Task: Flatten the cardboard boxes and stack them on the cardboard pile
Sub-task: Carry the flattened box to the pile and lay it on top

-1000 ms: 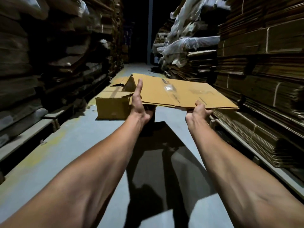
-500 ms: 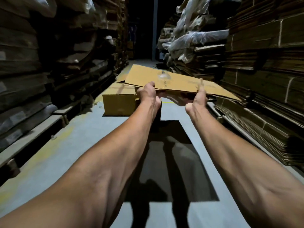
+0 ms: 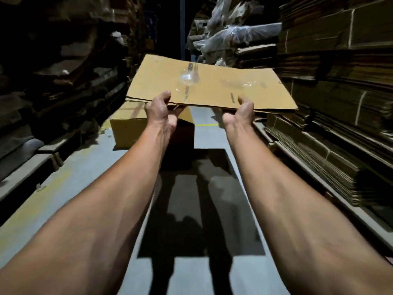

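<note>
Head cam: both hands (L (image 3: pixel 162 111); R (image 3: pixel 242 112)) gripping flattened box (image 3: pixel 210 84) near edge

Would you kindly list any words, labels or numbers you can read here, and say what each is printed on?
None can be read.
Flattened box, dark print strip running from its far edge to its near edge: blurred.
Flattened box, short print near the right hand: blurred.
Box on the floor: no print visible.

The flattened cardboard box (image 3: pixel 212 86) is tan, held level in the air, with clear tape (crinkled, shiny) across its top. Below it an unflattened cardboard box (image 3: pixel 131 128) stands on the floor. The cardboard pile (image 3: pixel 331 150) lies at right.
</note>
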`<control>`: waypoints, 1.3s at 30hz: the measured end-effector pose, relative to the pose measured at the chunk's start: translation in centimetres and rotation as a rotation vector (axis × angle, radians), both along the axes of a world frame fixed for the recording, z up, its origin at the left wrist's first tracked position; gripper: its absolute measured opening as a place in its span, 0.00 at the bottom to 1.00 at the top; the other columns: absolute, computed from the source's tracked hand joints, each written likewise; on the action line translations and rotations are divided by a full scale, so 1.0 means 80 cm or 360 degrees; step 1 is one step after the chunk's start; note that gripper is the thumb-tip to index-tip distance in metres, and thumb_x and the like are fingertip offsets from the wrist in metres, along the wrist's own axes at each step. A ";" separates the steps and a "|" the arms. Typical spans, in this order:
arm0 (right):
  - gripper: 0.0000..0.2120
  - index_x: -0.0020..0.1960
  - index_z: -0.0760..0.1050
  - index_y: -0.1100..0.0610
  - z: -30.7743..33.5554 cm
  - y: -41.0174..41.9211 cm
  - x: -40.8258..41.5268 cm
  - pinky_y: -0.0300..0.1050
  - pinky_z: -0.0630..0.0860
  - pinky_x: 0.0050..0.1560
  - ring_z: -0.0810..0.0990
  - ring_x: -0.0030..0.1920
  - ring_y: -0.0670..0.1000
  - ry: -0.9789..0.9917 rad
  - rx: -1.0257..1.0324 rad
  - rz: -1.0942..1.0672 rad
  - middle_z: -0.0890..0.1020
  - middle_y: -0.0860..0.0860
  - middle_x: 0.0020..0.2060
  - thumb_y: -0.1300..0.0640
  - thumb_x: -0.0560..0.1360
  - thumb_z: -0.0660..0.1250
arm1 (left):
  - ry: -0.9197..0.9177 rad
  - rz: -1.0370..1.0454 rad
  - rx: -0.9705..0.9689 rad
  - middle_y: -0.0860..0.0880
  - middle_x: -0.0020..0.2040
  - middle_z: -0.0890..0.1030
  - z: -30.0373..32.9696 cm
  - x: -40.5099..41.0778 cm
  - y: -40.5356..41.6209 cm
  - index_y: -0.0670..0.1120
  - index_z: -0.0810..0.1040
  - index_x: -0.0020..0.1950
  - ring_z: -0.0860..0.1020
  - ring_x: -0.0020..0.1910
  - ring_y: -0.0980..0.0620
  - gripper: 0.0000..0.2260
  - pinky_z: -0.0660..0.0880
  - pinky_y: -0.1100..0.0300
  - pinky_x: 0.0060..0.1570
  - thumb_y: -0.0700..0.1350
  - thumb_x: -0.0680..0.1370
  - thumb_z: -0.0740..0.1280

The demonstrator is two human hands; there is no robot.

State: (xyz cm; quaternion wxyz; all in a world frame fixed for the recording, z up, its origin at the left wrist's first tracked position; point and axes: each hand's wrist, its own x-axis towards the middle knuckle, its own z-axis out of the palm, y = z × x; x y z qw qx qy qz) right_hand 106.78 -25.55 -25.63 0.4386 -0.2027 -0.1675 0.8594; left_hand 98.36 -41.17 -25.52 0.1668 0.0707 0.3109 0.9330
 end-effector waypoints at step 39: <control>0.05 0.47 0.76 0.56 1.090 -0.189 -0.201 0.53 0.79 0.56 0.83 0.45 0.56 0.0119 0.0055 0.0508 0.86 0.55 0.39 0.57 0.81 0.65 | -0.0018 0.0116 -0.0129 0.30 0.62 0.81 1.075 -0.255 -0.188 0.34 0.79 0.59 0.82 0.59 0.29 0.11 0.81 0.32 0.52 0.35 0.77 0.72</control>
